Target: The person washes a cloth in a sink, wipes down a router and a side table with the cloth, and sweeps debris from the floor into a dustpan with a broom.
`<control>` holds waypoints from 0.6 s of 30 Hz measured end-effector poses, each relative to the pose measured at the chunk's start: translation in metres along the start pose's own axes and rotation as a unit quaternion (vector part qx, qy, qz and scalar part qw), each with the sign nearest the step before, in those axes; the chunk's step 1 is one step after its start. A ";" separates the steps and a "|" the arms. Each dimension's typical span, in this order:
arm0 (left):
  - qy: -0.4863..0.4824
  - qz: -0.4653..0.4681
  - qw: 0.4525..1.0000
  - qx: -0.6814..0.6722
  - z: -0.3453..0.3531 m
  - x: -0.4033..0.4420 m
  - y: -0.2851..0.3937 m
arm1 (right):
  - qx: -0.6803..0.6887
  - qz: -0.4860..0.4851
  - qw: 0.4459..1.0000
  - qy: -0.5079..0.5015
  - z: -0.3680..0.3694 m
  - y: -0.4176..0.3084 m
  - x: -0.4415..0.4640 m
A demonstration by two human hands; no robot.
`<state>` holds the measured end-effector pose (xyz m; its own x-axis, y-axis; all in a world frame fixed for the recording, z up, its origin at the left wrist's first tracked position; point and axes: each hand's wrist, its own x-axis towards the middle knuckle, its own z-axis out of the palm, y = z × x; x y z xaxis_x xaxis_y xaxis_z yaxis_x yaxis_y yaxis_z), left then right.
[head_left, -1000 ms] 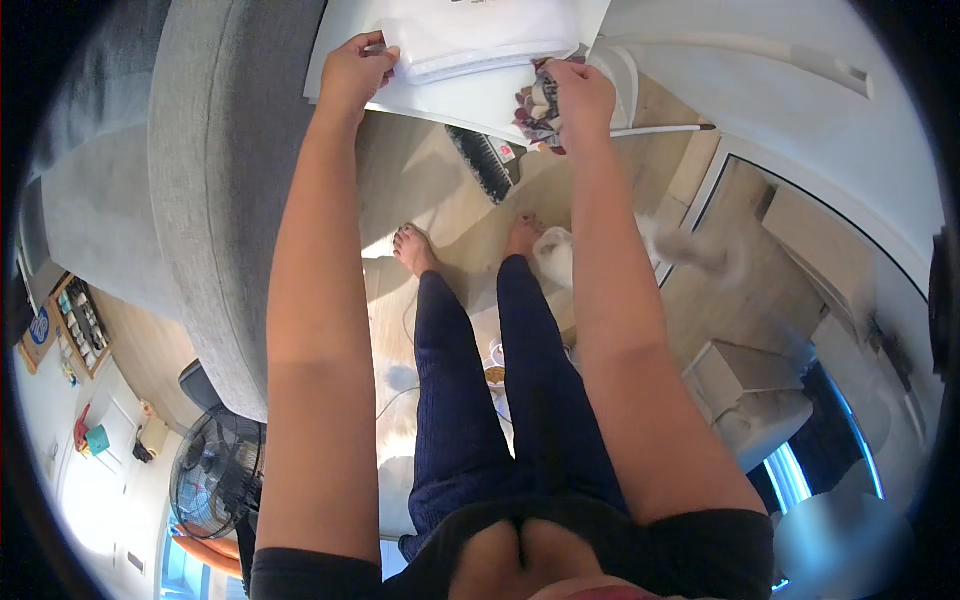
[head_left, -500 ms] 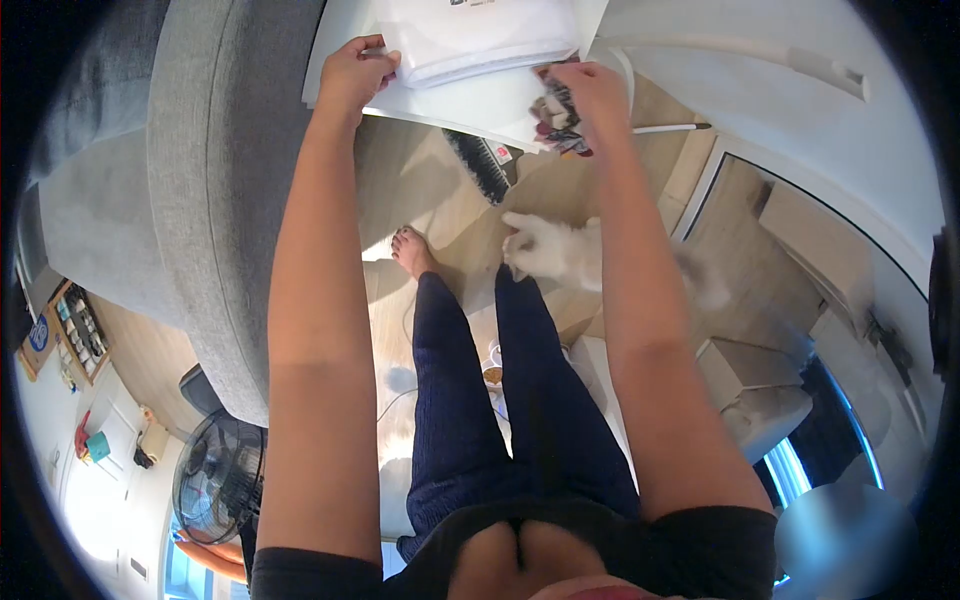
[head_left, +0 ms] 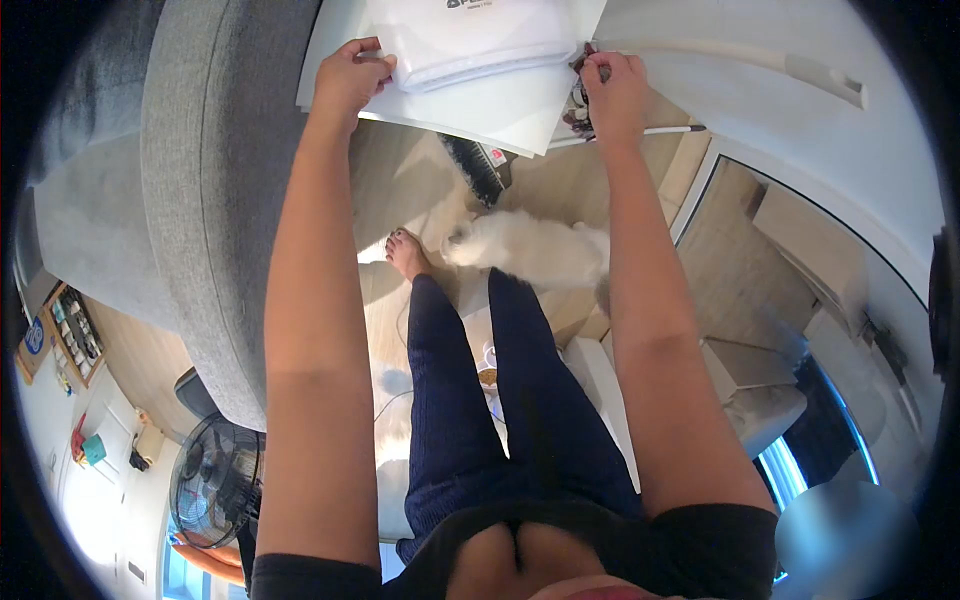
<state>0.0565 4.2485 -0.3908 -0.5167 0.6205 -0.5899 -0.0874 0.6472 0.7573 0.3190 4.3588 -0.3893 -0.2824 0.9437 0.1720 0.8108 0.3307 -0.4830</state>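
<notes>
My left hand (head_left: 352, 78) is at the near left corner of a white, see-through plastic box (head_left: 485, 50) with dark lettering on top. Its thumb and fingers are closed at the box's edge. The box lies on a white surface (head_left: 490, 112) whose corner points toward me. Past the right edge of that surface, my right hand (head_left: 617, 97) pinches a crumpled patterned cloth (head_left: 579, 105) in dark red, grey and white. The hand hides part of the cloth, which hangs down beside the edge.
A broom head (head_left: 475, 168) with dark bristles is on the wood floor below. A white, fluffy cat (head_left: 535, 247) stands near my feet. A grey sofa (head_left: 205, 200) is close on the left, with a black fan (head_left: 215, 480) behind it. A white stick (head_left: 660, 130) is at right.
My right hand has moved right with the cloth, from over the white surface to beyond its edge. My left hand stays at the box. The cat has moved left.
</notes>
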 end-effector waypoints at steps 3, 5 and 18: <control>0.004 0.010 1.000 -0.005 -0.001 -0.001 -0.002 | 0.029 -0.071 0.995 0.059 -0.004 -0.019 0.000; 0.002 0.008 1.000 -0.010 0.000 -0.002 -0.004 | 0.018 -0.067 0.996 0.055 0.004 -0.021 -0.002; -0.014 0.008 1.000 0.015 -0.001 -0.003 -0.001 | -0.028 -0.044 0.987 0.155 0.038 -0.027 -0.029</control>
<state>0.0568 4.2458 -0.3892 -0.4929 0.6432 -0.5859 -0.0541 0.6494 0.7585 0.2862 4.3225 -0.4143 -0.1886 0.8625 0.4697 0.8200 0.4015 -0.4080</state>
